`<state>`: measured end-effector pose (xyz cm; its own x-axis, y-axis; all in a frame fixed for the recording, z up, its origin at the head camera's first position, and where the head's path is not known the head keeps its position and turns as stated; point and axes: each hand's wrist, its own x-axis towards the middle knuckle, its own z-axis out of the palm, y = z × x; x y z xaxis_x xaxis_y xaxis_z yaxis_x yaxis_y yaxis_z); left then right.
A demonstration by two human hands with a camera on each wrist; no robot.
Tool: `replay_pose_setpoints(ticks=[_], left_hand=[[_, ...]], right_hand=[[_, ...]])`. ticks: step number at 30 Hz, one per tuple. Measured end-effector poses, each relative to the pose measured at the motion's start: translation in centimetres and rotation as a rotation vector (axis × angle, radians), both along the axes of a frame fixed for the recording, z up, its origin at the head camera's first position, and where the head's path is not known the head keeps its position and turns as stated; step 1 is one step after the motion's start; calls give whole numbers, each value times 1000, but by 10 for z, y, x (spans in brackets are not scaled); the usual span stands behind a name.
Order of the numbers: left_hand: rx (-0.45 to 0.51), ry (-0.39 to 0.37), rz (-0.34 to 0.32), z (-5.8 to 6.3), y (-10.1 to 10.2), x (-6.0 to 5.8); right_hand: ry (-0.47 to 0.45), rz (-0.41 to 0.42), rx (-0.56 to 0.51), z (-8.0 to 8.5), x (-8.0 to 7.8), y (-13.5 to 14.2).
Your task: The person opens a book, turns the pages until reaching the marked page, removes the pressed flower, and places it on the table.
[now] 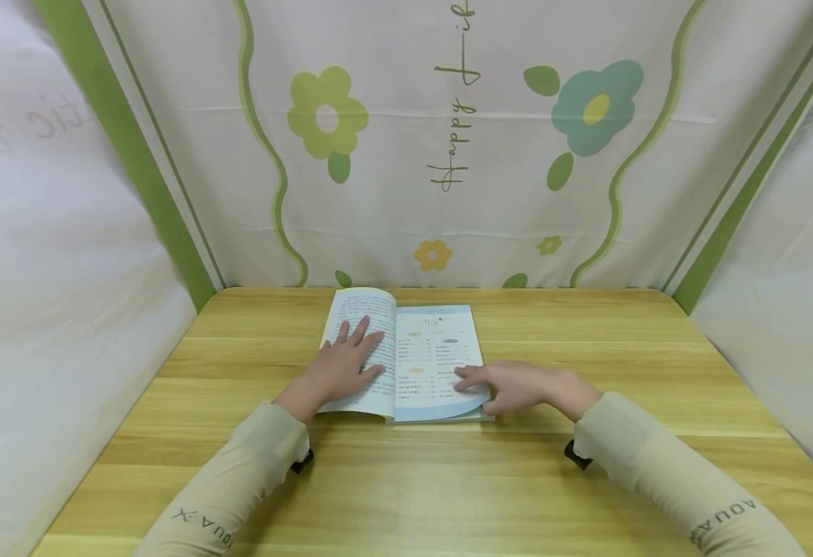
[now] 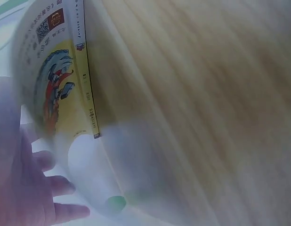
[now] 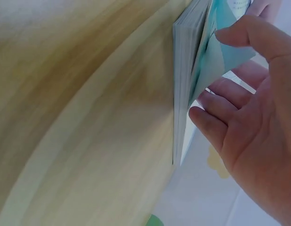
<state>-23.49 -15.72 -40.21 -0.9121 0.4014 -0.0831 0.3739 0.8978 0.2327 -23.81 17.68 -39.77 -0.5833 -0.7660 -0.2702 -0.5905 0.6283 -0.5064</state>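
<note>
An open book (image 1: 430, 363) lies on the wooden table, with dense text on its left page and a contents-style list on the blue-bordered right page. My left hand (image 1: 339, 367) rests on the left page, fingers spread. From the left wrist view, the illustrated yellow cover (image 2: 58, 89) curves up beside that hand. At the lower right corner, my right hand (image 1: 510, 384) pinches the page, thumb below and fingers above. The right wrist view shows that page (image 3: 214, 61) bent up from the thick stack of pages, with the thumb (image 3: 239, 35) against its underside.
Bare wood of the table (image 1: 406, 487) surrounds the book. A printed fabric curtain (image 1: 392, 201) with flowers hangs behind the table's far edge, and white fabric panels (image 1: 51, 271) flank both sides. Dark wrist-worn devices (image 1: 579, 455) sit at the sleeves.
</note>
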Motion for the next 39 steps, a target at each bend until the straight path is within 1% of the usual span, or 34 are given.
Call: replay_pose_setpoints(ticks=[2, 7, 10, 14, 19, 23, 27, 31, 34, 36, 39], left_hand=[[8, -8, -19, 1, -1, 0], [19, -69, -73, 3, -1, 2], [17, -104, -75, 3, -1, 2], [7, -122, -47, 3, 0, 2], [-17, -102, -41, -1, 3, 0], [-44, -76, -61, -2, 5, 0], [-82, -44, -112, -3, 6, -1], [-135, 2, -178, -4, 6, -3], [-151, 28, -237, -5, 5, -4], [-159, 37, -274, -6, 4, -5], [-161, 35, -300, -7, 3, -6]], right_hand=[[5, -10, -1, 0, -1, 1], [28, -27, -12, -1, -1, 3], [42, -45, -10, -2, -2, 3], [77, -67, -9, -4, -3, 4], [130, -88, -10, -6, -4, 3], [145, -146, -10, -8, -5, 1], [162, -246, -17, -9, -6, -1], [160, -317, -20, -10, -9, -2], [141, -343, -31, -11, -11, -3], [130, -356, -59, -11, -12, -3], [120, -369, -108, -12, -13, -5]])
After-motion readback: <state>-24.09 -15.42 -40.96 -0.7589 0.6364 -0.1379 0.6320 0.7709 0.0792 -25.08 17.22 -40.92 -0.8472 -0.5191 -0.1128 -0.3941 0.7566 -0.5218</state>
